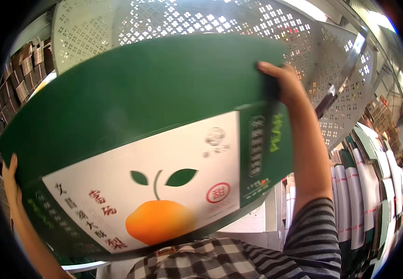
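Fingers of the right hand (290, 84) are clamped on the upper right edge of a large green cardboard sheet (131, 83), thumb over the printed face, the others hidden behind it. The left hand (11, 179) grips the far left edge, lower down, so the sheet hangs tilted before the checked apron (210, 260). Handling it well likely calls for equal pressure at both ends, wrists steady against bowing, and its top edge kept from scraping the perforated metal panels (87, 46) beyond.

Counted: two hands, one sheet showing (whether another lies behind, one cannot tell), one printed orange fruit with two leaves. Tied bundles (355, 200) at right and brown stacks (24, 67) at left overlap too much to count.
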